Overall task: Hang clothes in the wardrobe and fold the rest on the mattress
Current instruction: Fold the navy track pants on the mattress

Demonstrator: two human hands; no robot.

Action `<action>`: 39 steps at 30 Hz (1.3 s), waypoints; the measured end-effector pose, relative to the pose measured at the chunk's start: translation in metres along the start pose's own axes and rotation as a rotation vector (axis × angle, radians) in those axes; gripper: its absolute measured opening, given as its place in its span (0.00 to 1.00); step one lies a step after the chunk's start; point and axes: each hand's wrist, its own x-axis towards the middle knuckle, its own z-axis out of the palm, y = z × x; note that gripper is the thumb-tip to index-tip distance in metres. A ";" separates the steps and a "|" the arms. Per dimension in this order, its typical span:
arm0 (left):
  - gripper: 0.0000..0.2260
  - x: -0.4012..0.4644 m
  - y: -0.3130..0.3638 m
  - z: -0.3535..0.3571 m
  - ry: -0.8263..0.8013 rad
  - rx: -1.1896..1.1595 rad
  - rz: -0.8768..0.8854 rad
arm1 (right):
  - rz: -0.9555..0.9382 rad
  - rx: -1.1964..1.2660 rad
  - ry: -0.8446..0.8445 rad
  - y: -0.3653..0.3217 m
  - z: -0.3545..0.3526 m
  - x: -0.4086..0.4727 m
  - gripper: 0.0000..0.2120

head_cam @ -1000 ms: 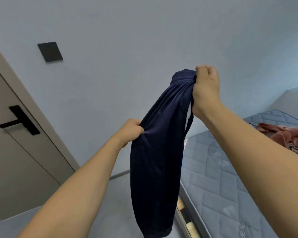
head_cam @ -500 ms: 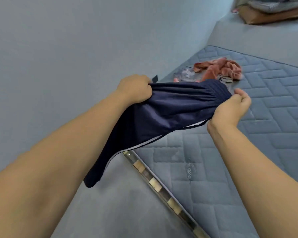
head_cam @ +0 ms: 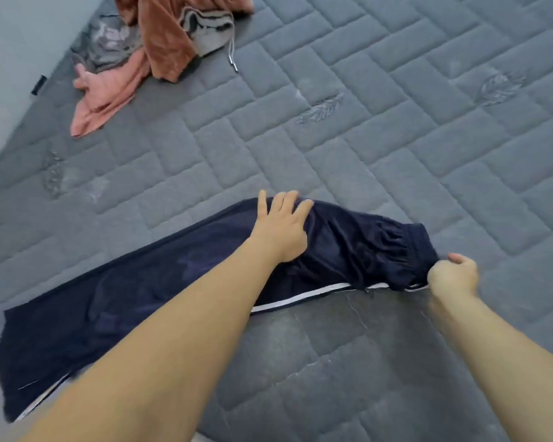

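Lower centre: trousers (head_cam: 141, 301) flat on mattress (head_cam: 396, 138); my left hand (head_cam: 281, 228) pressed flat, right hand (head_cam: 452, 275) clamped on waistband; tugging risked bunching.

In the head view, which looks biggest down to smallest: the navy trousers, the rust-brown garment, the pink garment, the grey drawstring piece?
1. navy trousers, though nearest the camera.
2. rust-brown garment and pink garment look alike; both crumpled, so unranked.
3. grey drawstring piece, partly hidden.
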 end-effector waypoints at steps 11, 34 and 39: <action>0.29 0.023 -0.078 0.096 0.367 -0.248 -0.430 | -0.365 -0.729 -0.248 -0.022 0.050 0.086 0.34; 0.34 0.065 -0.077 0.065 0.278 -0.139 -0.349 | -0.985 -0.858 -0.041 0.013 0.127 0.061 0.33; 0.18 0.021 -0.046 0.053 0.379 -0.103 0.316 | -1.340 -0.589 0.014 0.045 0.082 0.044 0.25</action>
